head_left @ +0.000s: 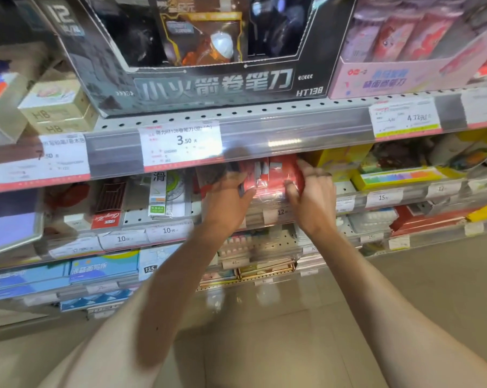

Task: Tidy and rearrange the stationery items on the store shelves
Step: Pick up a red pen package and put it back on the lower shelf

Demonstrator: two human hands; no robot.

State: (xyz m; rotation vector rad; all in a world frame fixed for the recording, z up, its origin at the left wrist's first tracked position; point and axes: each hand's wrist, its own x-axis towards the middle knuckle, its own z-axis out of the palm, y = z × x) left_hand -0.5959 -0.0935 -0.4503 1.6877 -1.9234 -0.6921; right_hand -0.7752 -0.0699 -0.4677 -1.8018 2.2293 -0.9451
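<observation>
Both of your hands are on the red packet (273, 177), which sits on the second shelf (264, 217) just under the price rail (236, 138) of the shelf above; your left hand (228, 197) grips it from 9 o'clock with the fingers curled round its left edge, and your right hand (310, 189) grips it from 3 o'clock, fingers bent over its right side; motion blur smears both hands, so exactly which fingers touch the wrapper is hard to make out. The top of the packet is hidden behind the price rail, and its lower part is covered by your hands; the print on it cannot be read, only red with white patches under shiny plastic wrap.

At 12 o'clock from the packet, on the upper shelf, stands a dark display box (208, 79) of pencil sharpeners, its top cut off by the frame; at 1 o'clock a pink box (382, 79) is also cut off on the right. A white price tag (182, 144) reads 3.50. At 9 o'clock from the packet stand a ruler set (166, 191) and a red pencil box (108, 203), both blurred; at 3 o'clock a yellow box (340, 161) is half hidden by the rail. The lower shelves hold blue boxes (102, 267), too smeared to tell further.
</observation>
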